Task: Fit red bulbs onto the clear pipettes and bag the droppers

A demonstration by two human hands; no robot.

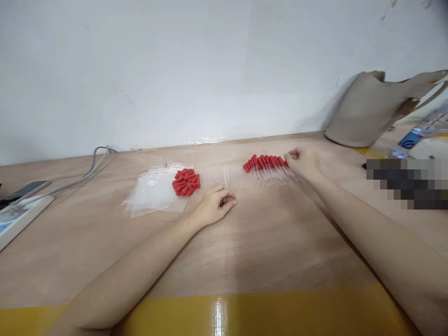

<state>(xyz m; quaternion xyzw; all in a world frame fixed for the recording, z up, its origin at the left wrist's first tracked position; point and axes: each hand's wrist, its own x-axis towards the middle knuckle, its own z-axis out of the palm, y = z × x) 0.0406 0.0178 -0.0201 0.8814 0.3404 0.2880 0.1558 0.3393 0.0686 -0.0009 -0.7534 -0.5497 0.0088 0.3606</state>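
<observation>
Palm side down on the table, my left hand (216,206) rests just in front of a row of clear glass tubes (224,176). Its fingers curl loosely, the thumb is apart from them, and nothing shows between them. A heap of red rubber bulbs (186,182) lies to the left of the tubes. Farther right are several droppers (268,169) side by side, red bulbs towards the wall and glass tubes towards me. My right hand (303,162) is at the right end of this row, its fingers pinched on a dropper, most of which they hide.
Clear plastic bags (149,189) lie stacked beside the bulbs. On the left are a power strip (30,217), a grey cable (84,177) and a phone (30,189). A beige bag (364,109) and a plastic bottle (422,130) stand at the right, before a white wall (175,70).
</observation>
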